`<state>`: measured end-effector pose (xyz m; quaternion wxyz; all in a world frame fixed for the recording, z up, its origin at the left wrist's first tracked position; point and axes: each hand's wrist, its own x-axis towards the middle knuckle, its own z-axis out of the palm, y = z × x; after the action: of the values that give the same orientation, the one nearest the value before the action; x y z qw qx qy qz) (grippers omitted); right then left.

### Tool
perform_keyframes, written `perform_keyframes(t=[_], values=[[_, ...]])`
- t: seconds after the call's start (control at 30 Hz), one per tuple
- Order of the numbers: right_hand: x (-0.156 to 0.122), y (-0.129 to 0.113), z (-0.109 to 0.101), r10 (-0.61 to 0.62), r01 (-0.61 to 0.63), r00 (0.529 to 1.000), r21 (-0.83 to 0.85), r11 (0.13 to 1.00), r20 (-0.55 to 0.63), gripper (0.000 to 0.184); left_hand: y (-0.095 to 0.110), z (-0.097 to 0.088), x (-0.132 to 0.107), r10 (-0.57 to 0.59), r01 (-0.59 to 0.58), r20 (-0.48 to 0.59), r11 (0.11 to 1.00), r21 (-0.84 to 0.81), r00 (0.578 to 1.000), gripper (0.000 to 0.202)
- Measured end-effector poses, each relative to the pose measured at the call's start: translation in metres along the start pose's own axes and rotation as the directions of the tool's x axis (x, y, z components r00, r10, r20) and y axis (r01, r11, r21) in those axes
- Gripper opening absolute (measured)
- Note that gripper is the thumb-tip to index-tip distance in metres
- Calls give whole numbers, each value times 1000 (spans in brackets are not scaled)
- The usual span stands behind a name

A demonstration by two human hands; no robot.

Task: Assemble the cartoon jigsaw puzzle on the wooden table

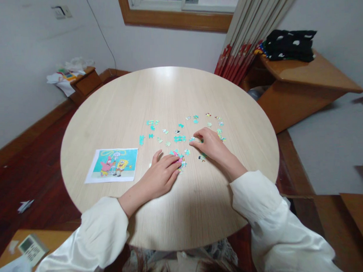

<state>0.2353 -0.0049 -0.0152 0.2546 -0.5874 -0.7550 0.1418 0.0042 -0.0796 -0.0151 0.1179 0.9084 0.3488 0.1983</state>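
On a round light-wood table [115,110] lie several small teal jigsaw pieces [179,138], scattered around the middle. My left hand [162,174] rests flat on the table, fingers stretched out, fingertips pressing a small joined cluster of pieces [179,159]. My right hand [210,143] lies just right of it, fingers curled, fingertips pinching a teal piece [193,140] on the table. A printed cartoon reference picture [112,165] lies to the left of my left hand.
A wooden desk [310,80] with a black spotted cloth [290,44] stands at the back right, curtains [249,30] beside it. A low wooden cabinet with papers [78,78] sits at the back left. A remote-like device [33,248] lies at the lower left.
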Motion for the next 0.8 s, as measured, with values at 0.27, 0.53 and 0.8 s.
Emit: perform_keyframes(t=[0.27, 0.53, 0.8], values=[[0, -1, 9, -13, 13, 1000, -5, 1000, 22, 6, 0, -1, 0, -16, 16, 21, 1000, -17, 1000, 35], [3, 4, 7, -49, 41, 989, 61, 997, 141, 13, 1, -3, 1, -19, 19, 36, 1000, -23, 999, 36], [2, -3, 3, -72, 47, 974, 119, 992, 215, 14, 1, -2, 1, -10, 10, 29, 1000, -4, 1000, 36]])
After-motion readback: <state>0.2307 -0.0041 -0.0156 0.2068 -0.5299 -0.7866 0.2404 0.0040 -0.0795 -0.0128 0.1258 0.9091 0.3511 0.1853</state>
